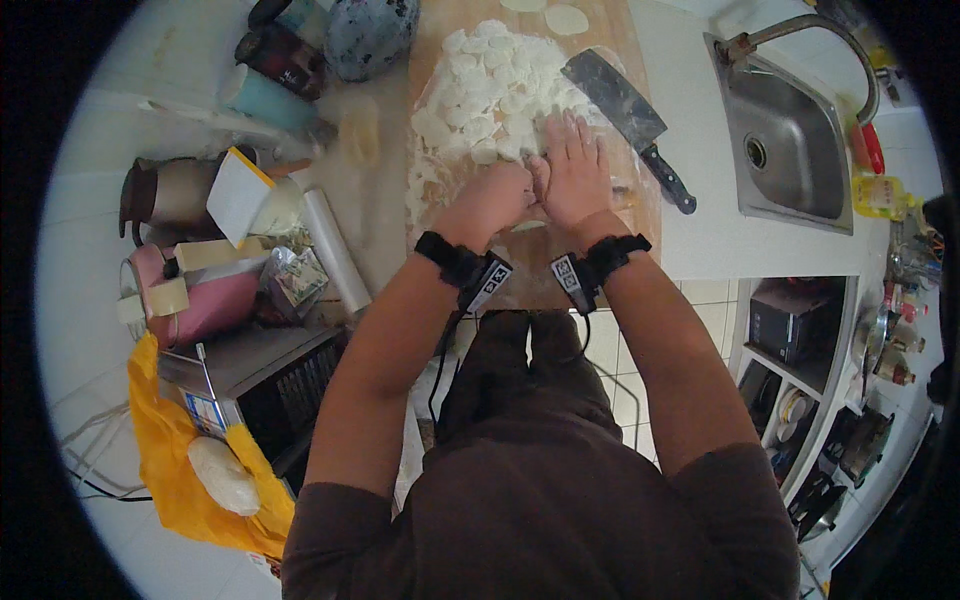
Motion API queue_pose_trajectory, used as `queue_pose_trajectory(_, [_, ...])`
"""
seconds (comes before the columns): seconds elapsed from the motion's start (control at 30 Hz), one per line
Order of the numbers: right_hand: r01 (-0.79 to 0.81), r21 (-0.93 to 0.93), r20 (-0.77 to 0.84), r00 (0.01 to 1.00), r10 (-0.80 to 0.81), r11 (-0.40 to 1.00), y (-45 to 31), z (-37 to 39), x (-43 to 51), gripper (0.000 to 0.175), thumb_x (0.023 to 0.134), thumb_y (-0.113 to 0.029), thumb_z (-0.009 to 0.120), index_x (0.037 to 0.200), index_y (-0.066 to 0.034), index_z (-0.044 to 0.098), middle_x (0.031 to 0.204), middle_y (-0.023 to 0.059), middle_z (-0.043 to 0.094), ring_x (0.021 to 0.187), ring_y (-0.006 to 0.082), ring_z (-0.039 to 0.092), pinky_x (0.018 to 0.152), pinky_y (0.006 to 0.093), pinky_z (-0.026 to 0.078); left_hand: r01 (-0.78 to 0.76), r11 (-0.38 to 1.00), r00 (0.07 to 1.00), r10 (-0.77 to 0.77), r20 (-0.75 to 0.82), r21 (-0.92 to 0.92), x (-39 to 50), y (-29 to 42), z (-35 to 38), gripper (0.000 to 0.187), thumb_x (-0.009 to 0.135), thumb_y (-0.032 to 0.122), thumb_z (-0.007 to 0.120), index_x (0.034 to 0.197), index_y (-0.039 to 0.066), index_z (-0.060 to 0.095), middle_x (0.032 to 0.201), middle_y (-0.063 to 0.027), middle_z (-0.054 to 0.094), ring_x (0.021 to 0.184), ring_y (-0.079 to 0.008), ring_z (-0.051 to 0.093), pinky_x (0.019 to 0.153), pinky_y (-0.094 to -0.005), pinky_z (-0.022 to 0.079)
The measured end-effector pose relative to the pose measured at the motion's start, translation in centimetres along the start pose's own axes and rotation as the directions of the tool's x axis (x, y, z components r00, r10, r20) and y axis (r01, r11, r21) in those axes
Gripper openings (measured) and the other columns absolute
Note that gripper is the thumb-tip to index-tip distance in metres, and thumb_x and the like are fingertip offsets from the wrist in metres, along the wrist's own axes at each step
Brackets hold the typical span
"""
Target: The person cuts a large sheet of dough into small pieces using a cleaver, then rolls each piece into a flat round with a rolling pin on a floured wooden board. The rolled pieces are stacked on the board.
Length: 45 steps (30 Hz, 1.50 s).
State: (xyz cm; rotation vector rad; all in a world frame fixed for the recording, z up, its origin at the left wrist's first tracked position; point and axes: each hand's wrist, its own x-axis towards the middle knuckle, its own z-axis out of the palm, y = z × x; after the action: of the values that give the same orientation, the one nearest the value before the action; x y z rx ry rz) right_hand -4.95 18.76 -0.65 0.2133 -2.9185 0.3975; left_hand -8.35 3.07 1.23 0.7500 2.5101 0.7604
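Note:
My left hand (501, 187) is curled over a floured wooden board (450, 217), its knuckles close against my right thumb. What lies inside its fingers is hidden. My right hand (577, 172) rests flat with outstretched fingers, their tips reaching the edge of a floury heap. Under its palm, a short brown end (624, 197) of something sticks out to the right; the remainder is covered. A pale dough round (529, 225) shows partly between my wrists. Beyond both hands lie many flour-dusted dough pieces (487, 82). A cleaver (619, 101) lies at their right, its black handle (667, 178) overhanging the board's edge.
At the right is a steel sink (795, 142) with a curved faucet (817, 26). A dark mottled melon-like object (371, 37) and a light-blue cup (266, 101) stand at the back left. Nearer lie a plastic-wrap roll (335, 247) and a yellow cloth (165, 450).

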Motion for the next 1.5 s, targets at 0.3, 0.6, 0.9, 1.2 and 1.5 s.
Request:
queue_pose_trajectory(0.3, [0.187, -0.028, 0.287, 0.942, -0.172, 0.982, -0.2, -5.1, -8.9, 0.055, 0.093, -0.031, 0.046, 0.141, -0.0055, 0.036, 0.145, 0.0141, 0.037, 0.137, 0.0292, 0.031, 0.112, 0.0448, 0.024, -0.093, 0.915, 0.994, 0.064, -0.086, -0.393, -1.4, -1.9, -0.6, 0.016, 0.077, 0.014, 0.061, 0.085, 0.001, 0.064, 0.086, -0.0197, 0.064, 0.079, -0.037, 0.062, 0.071, -0.0431, 0.05])
queue_pose_trajectory(0.6, [0.101, -0.064, 0.144, 0.985, -0.091, 0.993, -0.2, -3.3, -5.4, 0.056, 0.092, -0.032, 0.048, 0.14, -0.0041, 0.037, 0.145, 0.0151, 0.037, 0.136, 0.0291, 0.032, 0.112, 0.0461, 0.023, -0.001, 0.993, 1.0, -0.002, -0.025, -0.121, 0.5, 0.1, 0.7, 0.017, 0.081, 0.014, 0.06, 0.09, 0.001, 0.066, 0.086, -0.0181, 0.065, 0.08, -0.0324, 0.062, 0.072, -0.0379, 0.049])
queue_pose_trajectory(0.9, [0.056, -0.093, 0.027, 0.998, -0.054, 0.994, 0.1, -0.3, -1.1, 0.055, 0.093, -0.035, 0.046, 0.137, -0.0031, 0.041, 0.143, 0.0149, 0.041, 0.135, 0.0285, 0.035, 0.112, 0.0478, 0.022, -0.035, 0.985, 0.999, 0.031, -0.024, -0.171, -0.5, -0.7, -0.9, 0.017, 0.082, 0.012, 0.057, 0.091, 0.001, 0.065, 0.088, -0.0193, 0.064, 0.087, -0.038, 0.061, 0.076, -0.0423, 0.049])
queue_pose_trajectory(1.2, [-0.002, 0.053, 0.285, 0.958, -0.014, 0.999, -0.6, -4.4, -9.6, 0.07, 0.084, -0.036, 0.058, 0.142, -0.0059, 0.034, 0.151, 0.0131, 0.03, 0.137, 0.0318, 0.031, 0.111, 0.0507, 0.023, 0.071, 0.919, 0.991, -0.109, -0.076, -0.389, -0.6, -1.2, -0.6, 0.014, 0.084, 0.012, 0.061, 0.092, 0.0, 0.063, 0.087, -0.0164, 0.064, 0.078, -0.0325, 0.062, 0.068, -0.0416, 0.049])
queue_pose_trajectory(1.5, [-0.049, -0.075, -0.128, 0.991, 0.039, 0.996, -0.1, -0.4, 1.7, 0.061, 0.093, -0.042, 0.046, 0.139, -0.0041, 0.038, 0.146, 0.0173, 0.036, 0.137, 0.0333, 0.029, 0.112, 0.0499, 0.02, 0.102, 0.995, 0.989, -0.1, -0.106, 0.015, -0.4, -0.4, -0.6, 0.018, 0.082, 0.018, 0.061, 0.085, 0.001, 0.063, 0.085, -0.0194, 0.063, 0.083, -0.0369, 0.061, 0.072, -0.0443, 0.048])
